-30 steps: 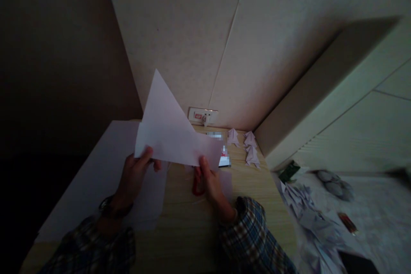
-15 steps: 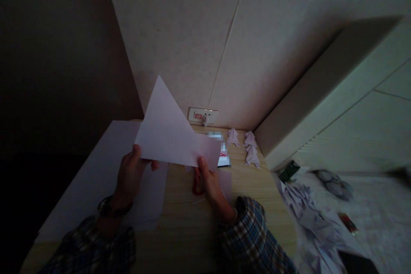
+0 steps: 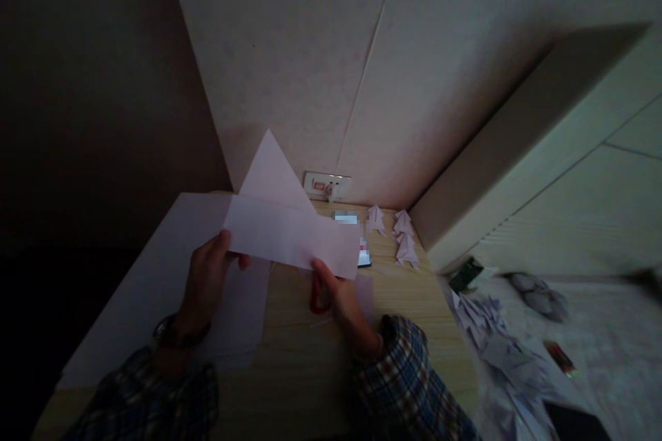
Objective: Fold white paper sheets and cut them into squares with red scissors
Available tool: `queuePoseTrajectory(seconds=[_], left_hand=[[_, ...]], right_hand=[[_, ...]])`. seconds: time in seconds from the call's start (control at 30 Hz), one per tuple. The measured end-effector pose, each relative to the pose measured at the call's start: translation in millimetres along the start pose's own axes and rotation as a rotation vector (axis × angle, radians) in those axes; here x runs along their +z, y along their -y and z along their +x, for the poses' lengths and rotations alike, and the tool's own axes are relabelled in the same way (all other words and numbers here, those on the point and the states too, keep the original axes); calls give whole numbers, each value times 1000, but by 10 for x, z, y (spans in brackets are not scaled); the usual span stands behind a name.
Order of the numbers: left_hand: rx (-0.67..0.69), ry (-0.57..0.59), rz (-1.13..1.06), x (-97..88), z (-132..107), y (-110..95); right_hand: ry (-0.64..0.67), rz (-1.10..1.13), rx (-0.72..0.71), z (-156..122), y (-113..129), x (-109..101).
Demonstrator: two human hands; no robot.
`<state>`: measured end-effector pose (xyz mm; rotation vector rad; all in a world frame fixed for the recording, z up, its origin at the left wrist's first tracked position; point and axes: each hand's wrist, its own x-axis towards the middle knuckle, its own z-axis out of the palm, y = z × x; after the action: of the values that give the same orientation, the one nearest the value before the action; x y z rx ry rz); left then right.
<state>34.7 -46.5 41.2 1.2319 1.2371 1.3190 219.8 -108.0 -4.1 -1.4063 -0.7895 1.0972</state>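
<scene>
I hold a folded white paper sheet (image 3: 289, 227) above the wooden table (image 3: 310, 358). Its lower band lies across my view and a triangular tip rises behind it toward the wall. My left hand (image 3: 207, 279) pinches the band's left end, thumb on top. My right hand (image 3: 336, 293) grips the band's lower right edge, fingers closed on it. Red-handled scissors (image 3: 316, 300) lie on the table just under my right hand, partly hidden by it.
A stack of white sheets (image 3: 155, 289) covers the table's left side. Several folded paper figures (image 3: 403, 238) stand at the back right, near a phone (image 3: 363, 258). A wall socket (image 3: 325, 186) sits behind. Crumpled papers (image 3: 496, 351) lie on the bed to the right.
The paper has tipped back and flattened: the tall triangle now shows lower, with a folded band facing me. Both hands kept their grip, the left shifting slightly up.
</scene>
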Motion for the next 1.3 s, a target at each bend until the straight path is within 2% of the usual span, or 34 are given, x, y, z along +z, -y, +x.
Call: queuePoseTrajectory(seconds=[0.23, 0.4, 0.5, 0.57, 0.63, 0.7, 0.8, 0.9, 1.07, 1.17, 1.23, 1.3], left_hand=[[-96, 4, -137, 29, -3, 42], [-142, 135, -140, 98, -42, 98], [-190, 257, -60, 154, -80, 130], [-238, 299, -40, 171, -95, 143], [-274, 272, -70, 161, -89, 147], [-286, 199, -143, 125, -60, 145], [-283, 109, -232, 46, 6, 136], [-265, 46, -263, -28, 62, 128], [-194, -72, -255, -77, 113, 168], [-127, -183, -238, -71, 113, 211], [68, -290, -117, -59, 87, 227], [433, -318, 157, -35, 36, 238]], right_hand=[[-11, -35, 18, -40, 98, 21], [-2, -32, -14, -68, 175, 63], [25, -74, -9, -80, 156, 74], [58, -104, 5, -87, 129, 74], [74, -111, 10, -93, 105, 71], [49, -89, -3, -96, 93, 66], [5, -67, -18, -99, 104, 55], [18, -56, -27, -102, 143, 41], [45, -35, -65, -104, 169, 31], [57, -10, -42, -81, 121, 29], [32, 42, -20, -54, 80, 21], [-7, 85, 2, -27, 50, 11]])
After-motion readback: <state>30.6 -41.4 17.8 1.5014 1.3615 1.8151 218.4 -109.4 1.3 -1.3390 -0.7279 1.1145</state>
